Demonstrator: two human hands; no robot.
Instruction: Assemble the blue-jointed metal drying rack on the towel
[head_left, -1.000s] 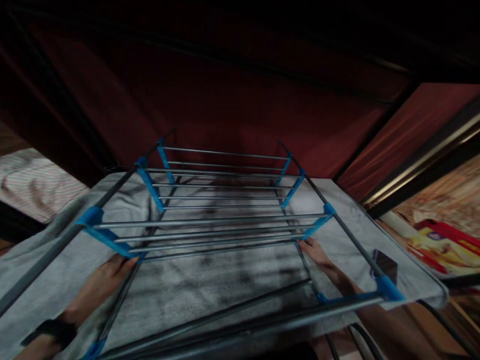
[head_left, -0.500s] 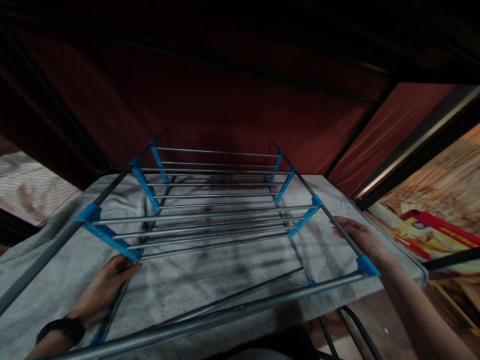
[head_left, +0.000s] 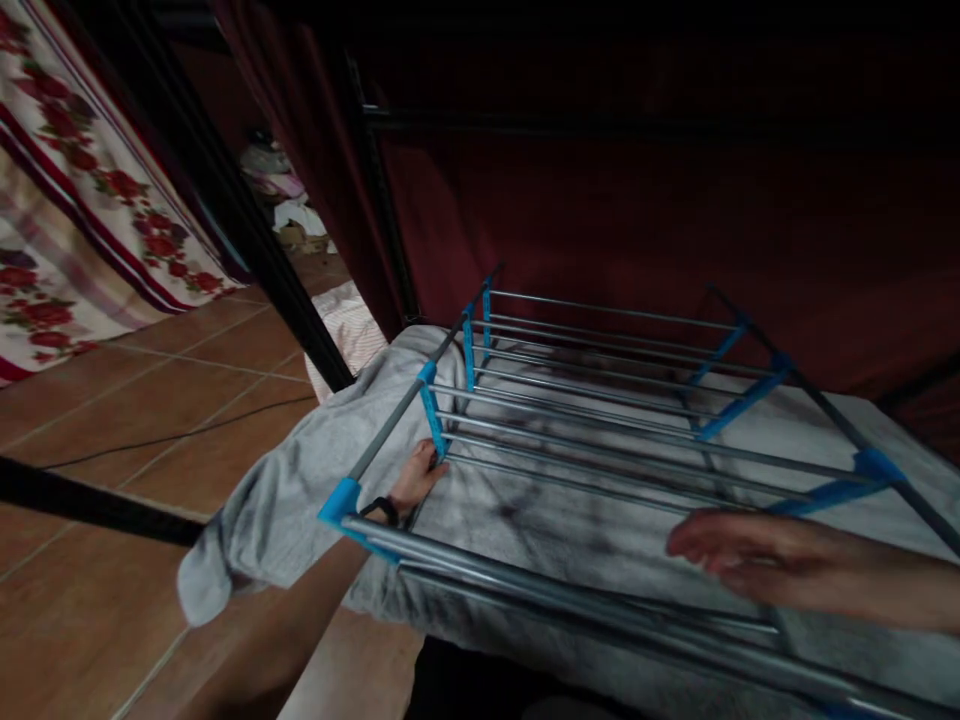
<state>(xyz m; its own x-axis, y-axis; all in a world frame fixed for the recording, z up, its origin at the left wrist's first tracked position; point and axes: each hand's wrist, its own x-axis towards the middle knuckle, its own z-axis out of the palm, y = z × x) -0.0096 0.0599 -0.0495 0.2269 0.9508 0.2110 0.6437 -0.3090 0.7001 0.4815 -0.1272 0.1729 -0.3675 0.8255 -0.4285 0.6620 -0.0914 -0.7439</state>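
A shoe rack (head_left: 585, 408) of grey metal tubes and blue plastic brackets lies on its side on a grey blanket (head_left: 300, 500). At its left side, my left hand (head_left: 416, 475) is closed around the lower tube, by the bottom end of a blue bracket (head_left: 433, 412); some of the fingers are hidden. My right hand (head_left: 757, 550) is in the air above the near right part of the rack, its fingers stretched out to the left and holding nothing. A dark band (head_left: 381, 510) is around my left wrist.
Dark red curtain (head_left: 637, 220) hangs behind the blanket-covered bed. Black frame posts (head_left: 255, 240) stand at the left. Beyond them are a tiled floor (head_left: 187, 400) with a thin cable, and a flowered cloth (head_left: 97, 190).
My view has swung left, so the rack appears farther right. My right hand has come off the right side tube and moved inward over the rack. My left hand stays at the lower tube.
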